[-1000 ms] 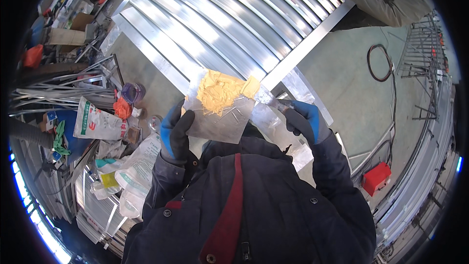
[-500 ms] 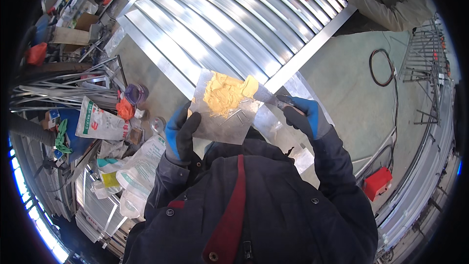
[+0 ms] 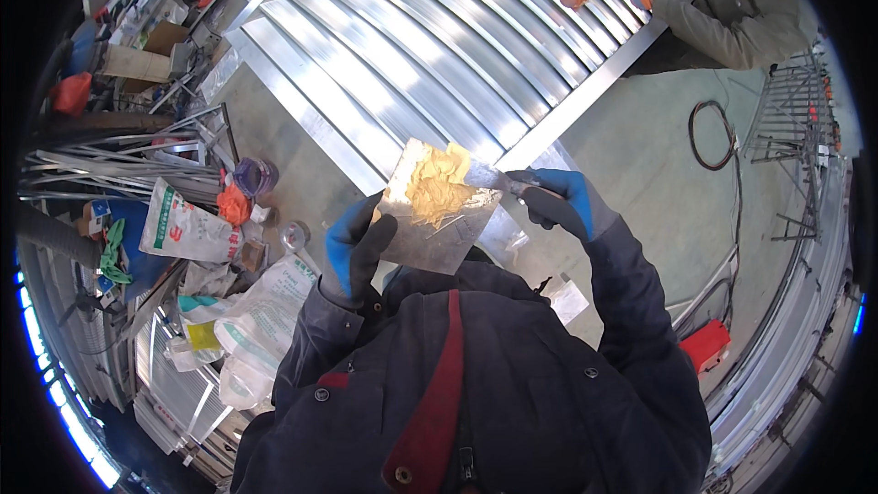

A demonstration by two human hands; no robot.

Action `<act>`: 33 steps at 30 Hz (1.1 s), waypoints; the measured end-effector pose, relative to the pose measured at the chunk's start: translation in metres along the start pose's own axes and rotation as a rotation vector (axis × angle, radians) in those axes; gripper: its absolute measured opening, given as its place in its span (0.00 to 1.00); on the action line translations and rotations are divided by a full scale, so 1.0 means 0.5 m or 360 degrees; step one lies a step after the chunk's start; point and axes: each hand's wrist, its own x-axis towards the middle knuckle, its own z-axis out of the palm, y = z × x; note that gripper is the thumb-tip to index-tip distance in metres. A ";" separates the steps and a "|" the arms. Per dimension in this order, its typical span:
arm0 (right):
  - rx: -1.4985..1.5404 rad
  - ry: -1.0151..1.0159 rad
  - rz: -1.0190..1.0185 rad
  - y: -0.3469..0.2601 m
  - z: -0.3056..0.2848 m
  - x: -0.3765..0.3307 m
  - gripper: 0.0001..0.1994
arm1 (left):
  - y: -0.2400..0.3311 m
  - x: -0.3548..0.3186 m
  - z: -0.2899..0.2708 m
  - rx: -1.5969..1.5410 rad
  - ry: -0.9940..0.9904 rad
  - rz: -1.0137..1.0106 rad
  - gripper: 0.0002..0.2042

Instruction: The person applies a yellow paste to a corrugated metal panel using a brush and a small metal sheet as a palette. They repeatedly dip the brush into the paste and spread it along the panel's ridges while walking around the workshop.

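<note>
While my left fingers [image 3: 377,236] clasped the metal plate [image 3: 428,251] by its edge before my chest [image 3: 512,348], probably leaving room for the yellow paste [image 3: 435,188], my right fingers [image 3: 552,207] gripped a scraper [image 3: 491,180].

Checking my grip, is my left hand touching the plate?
Touching. The head view shows the left hand gripping the plate at its left edge, thumb over its face.

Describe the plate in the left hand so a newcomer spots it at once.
Find the big slatted metal panel. At its near end, the left hand grips a squarish metal plate. Unlike the panel, it carries a thick heap of yellow paste.
</note>
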 end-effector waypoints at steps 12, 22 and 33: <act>-0.0608 0.0199 -0.0403 -0.042 0.046 0.006 0.21 | -0.006 0.007 -0.024 0.0209 0.0033 0.0071 0.25; -0.1497 0.0569 -0.0937 -0.112 0.126 -0.072 0.19 | 0.015 -0.017 -0.036 0.0278 0.0097 0.0050 0.23; -0.1043 0.0919 -0.1094 -0.096 0.174 -0.088 0.21 | 0.025 -0.011 -0.053 -0.0403 -0.0009 -0.0136 0.25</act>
